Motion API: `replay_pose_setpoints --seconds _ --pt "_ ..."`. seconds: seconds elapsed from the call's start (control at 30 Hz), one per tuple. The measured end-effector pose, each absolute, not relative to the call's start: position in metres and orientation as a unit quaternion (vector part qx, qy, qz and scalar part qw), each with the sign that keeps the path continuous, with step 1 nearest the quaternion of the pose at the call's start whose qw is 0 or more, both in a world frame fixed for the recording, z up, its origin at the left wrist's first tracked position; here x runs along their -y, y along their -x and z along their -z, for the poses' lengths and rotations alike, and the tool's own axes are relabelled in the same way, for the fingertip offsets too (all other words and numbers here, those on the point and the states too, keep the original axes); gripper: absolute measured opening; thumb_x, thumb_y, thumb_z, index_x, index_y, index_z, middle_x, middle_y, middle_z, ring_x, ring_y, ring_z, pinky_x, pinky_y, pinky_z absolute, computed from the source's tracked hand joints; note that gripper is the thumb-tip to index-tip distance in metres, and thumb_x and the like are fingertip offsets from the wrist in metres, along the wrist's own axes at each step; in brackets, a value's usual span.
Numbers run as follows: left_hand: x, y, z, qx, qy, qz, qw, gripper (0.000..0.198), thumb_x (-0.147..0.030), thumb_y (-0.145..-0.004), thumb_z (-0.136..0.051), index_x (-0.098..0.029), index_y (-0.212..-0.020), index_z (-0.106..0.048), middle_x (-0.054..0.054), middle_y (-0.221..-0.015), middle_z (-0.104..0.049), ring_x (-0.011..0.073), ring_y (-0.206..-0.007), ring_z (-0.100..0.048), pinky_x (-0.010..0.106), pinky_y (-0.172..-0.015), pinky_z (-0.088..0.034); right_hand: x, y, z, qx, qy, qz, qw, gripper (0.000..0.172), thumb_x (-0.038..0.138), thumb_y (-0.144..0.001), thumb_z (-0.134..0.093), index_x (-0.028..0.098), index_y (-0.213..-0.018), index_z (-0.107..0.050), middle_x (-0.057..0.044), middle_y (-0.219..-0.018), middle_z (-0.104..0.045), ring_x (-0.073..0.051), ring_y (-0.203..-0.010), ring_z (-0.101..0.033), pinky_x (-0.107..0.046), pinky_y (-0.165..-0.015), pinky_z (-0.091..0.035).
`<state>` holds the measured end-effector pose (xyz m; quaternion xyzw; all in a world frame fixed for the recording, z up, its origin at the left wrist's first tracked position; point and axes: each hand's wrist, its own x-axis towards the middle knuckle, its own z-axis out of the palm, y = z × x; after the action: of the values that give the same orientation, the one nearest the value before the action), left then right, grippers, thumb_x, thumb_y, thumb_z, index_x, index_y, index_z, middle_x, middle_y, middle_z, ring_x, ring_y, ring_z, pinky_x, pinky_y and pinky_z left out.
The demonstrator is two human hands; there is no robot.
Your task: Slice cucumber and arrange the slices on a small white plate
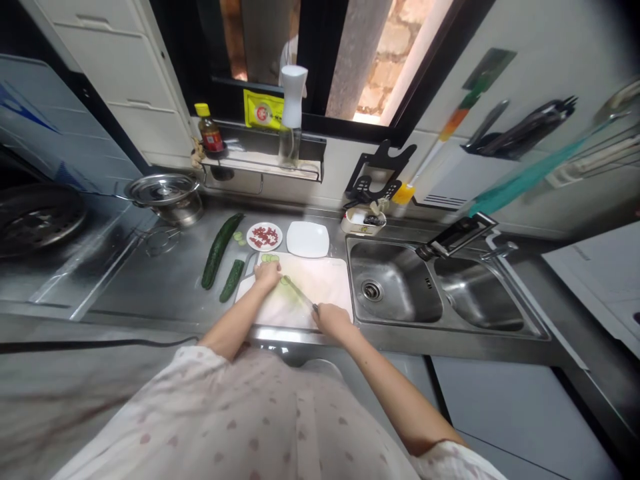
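My left hand (pixel 267 274) is curled down on a piece of cucumber on the white cutting board (pixel 325 277), fingers closed over it. My right hand (pixel 333 319) grips the handle of a knife (pixel 299 291), whose blade points toward the left hand. A few cucumber slices (pixel 270 257) lie at the board's far left corner. A whole cucumber (pixel 220 248) and a shorter cucumber piece (pixel 232 280) lie on the steel counter left of the board.
Behind the board stand a plate of red slices (pixel 264 235) and an empty white plate (pixel 307 239). A double sink (pixel 440 290) lies to the right. A lidded steel pot (pixel 167 195) sits at the left. Bottles stand on a rack (pixel 260 163) under the window.
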<state>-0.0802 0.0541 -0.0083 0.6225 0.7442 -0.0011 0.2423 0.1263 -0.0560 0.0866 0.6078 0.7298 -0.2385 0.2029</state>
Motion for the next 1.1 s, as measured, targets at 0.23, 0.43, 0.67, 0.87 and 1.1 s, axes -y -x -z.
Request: replay_pose_setpoints --seconds 0.23,0.43,0.67,0.87,1.1 --pt "-0.05 0.079 0.005 -0.742 -0.629 0.001 0.233 0.024 -0.032 -0.079 -0.059 -0.025 -0.101 -0.064 0.008 -0.107 -0.064 0.0268 -0.111 -0.054 0.042 -0.099 -0.034 0.063 -0.134 -0.087 -0.726 -0.609 0.244 0.206 0.039 0.035 -0.095 -0.037 0.014 -0.11 -0.066 -0.017 -0.108 -0.069 -0.026 -0.1 -0.066 -0.033 -0.078 -0.048" --pt "-0.039 0.073 -0.005 -0.727 -0.657 -0.003 0.198 0.024 -0.026 -0.086 -0.048 -0.022 -0.101 -0.065 0.011 -0.106 -0.066 0.028 -0.11 -0.052 0.042 -0.095 -0.033 0.076 -0.14 -0.088 -0.708 -0.623 0.257 0.211 0.036 0.036 -0.094 -0.04 0.016 -0.11 -0.066 -0.016 -0.108 -0.069 -0.026 -0.099 -0.066 -0.031 -0.076 -0.047" --pt "-0.018 0.068 -0.006 -0.709 -0.684 -0.012 0.169 0.032 -0.023 -0.09 -0.037 -0.023 -0.101 -0.067 0.01 -0.11 -0.066 0.0271 -0.109 -0.051 0.042 -0.093 -0.033 0.086 -0.154 -0.087 -0.696 -0.641 0.273 0.173 0.036 0.041 -0.094 -0.042 0.018 -0.11 -0.065 -0.013 -0.109 -0.069 -0.024 -0.103 -0.064 -0.027 -0.075 -0.044" --pt "-0.012 0.064 -0.004 -0.711 -0.686 -0.011 0.156 0.03 -0.027 -0.089 -0.041 -0.021 -0.1 -0.069 0.013 -0.11 -0.064 0.0295 -0.111 -0.049 0.042 -0.091 -0.034 0.089 -0.159 -0.074 -0.639 -0.715 0.258 0.114 0.044 0.048 -0.097 -0.034 0.018 -0.117 -0.06 -0.012 -0.11 -0.069 -0.022 -0.106 -0.062 -0.026 -0.078 -0.042" --pt "-0.016 0.059 -0.007 -0.721 -0.671 -0.017 0.171 0.028 -0.033 -0.087 -0.046 -0.02 -0.099 -0.068 0.011 -0.109 -0.065 0.0292 -0.11 -0.051 0.041 -0.091 -0.035 0.078 -0.166 -0.058 -0.622 -0.739 0.245 0.09 0.047 0.049 -0.096 -0.034 0.016 -0.115 -0.061 -0.015 -0.108 -0.069 -0.023 -0.105 -0.063 -0.027 -0.079 -0.042"
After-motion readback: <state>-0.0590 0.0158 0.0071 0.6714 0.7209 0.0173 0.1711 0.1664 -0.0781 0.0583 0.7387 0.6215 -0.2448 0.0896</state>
